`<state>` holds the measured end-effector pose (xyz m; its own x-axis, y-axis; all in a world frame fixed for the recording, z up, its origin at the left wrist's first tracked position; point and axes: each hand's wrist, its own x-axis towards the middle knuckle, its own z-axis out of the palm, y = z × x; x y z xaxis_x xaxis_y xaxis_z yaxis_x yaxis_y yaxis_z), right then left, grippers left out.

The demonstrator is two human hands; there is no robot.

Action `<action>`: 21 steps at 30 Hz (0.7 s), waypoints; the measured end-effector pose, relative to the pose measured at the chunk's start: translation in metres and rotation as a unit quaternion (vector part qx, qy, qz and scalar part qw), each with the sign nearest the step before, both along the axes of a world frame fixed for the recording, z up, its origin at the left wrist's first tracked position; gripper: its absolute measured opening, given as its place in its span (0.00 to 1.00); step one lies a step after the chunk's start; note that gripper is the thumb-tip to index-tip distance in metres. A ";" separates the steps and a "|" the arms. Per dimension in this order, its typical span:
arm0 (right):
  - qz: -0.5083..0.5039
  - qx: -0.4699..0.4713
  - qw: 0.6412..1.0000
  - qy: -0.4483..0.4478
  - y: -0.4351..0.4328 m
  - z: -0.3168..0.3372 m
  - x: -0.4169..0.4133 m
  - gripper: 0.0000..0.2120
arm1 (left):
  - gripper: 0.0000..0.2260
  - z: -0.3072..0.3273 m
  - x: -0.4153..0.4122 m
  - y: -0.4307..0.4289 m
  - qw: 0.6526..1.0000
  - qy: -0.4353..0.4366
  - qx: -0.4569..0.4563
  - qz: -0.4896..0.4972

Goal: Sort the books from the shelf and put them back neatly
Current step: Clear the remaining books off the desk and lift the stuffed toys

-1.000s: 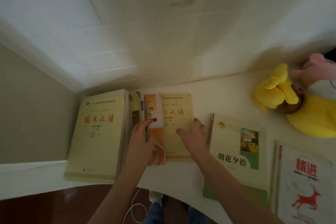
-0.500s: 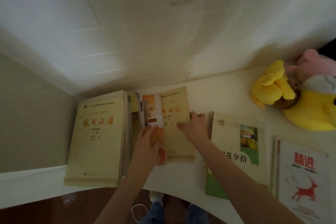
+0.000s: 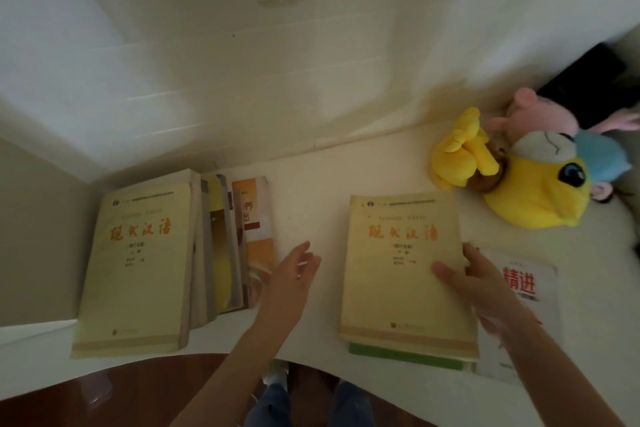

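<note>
A pale yellow book with orange characters (image 3: 398,270) lies flat on top of a green-edged book (image 3: 408,357) on the white shelf surface (image 3: 311,204). My right hand (image 3: 474,281) grips its right edge, thumb on the cover and fingers past the edge. My left hand (image 3: 294,274) hovers open beside the orange and white book (image 3: 256,218), touching nothing that I can see. That book leans at the right end of a row with a matching large yellow book (image 3: 138,263) at the left and thinner books (image 3: 218,253) between.
A white book with red characters (image 3: 519,288) lies right of my right hand. Yellow and pink plush toys (image 3: 526,180) sit at the back right, with a dark object (image 3: 585,83) behind them. The wall meets the surface behind the books. A dark floor shows below the front edge.
My right hand has carried the yellow book from the row to the right and laid it on the green-edged book. My left hand has come off the orange book.
</note>
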<state>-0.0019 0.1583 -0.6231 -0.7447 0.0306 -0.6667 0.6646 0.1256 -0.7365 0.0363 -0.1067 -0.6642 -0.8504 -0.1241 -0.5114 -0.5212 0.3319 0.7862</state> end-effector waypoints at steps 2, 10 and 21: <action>-0.016 0.007 1.000 -0.003 0.015 -0.012 0.017 0.46 | 0.19 -0.004 0.004 0.021 0.999 -0.027 0.023 -0.034; -0.005 0.163 0.986 0.016 0.027 -0.042 0.039 0.18 | 0.20 -0.015 0.032 0.067 0.992 -0.016 -0.011 -0.123; 0.018 0.254 0.966 0.031 0.008 -0.049 0.038 0.22 | 0.17 -0.017 0.031 0.079 0.993 -0.019 -0.038 -0.112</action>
<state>0.0356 0.1661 -0.6718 -0.7898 0.3152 -0.5262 0.6090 0.5045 -0.6120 0.0669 -0.0275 -0.6811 -0.8414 0.0268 -0.5398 -0.4560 0.5010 0.7356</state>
